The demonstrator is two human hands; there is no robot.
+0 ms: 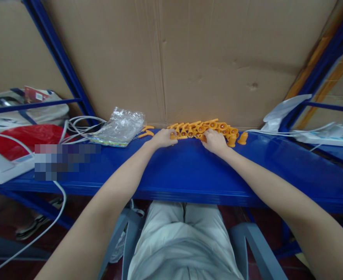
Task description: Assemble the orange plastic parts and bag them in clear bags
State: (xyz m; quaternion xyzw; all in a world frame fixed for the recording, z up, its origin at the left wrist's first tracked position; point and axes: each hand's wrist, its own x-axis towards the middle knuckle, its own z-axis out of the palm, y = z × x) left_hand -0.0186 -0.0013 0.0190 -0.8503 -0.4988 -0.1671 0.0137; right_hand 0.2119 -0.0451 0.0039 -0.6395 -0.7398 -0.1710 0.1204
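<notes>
Orange plastic parts [213, 125] lie heaped against the cardboard at the back of the blue table [185, 171]. Many of them are bell-shaped cups with open mouths; others look like thin forked sticks. My left hand [162, 139] is at the left end of the heap, its fingers closed around a small orange plastic part [173, 137]. At the heap's front, my right hand [216, 142] has its fingers closed on an orange bell-shaped part [203, 138], partly hidden by the fingers. A pair of forked orange pieces [147, 133] lies left of my left hand.
A clear plastic bag [121, 126] sits to the left, near white cables [82, 118], a red bag [40, 136] and a white power strip [11, 171]. One orange cup [242, 138] stands right of the heap. Blue metal posts [62, 58] flank the cardboard wall [194, 58].
</notes>
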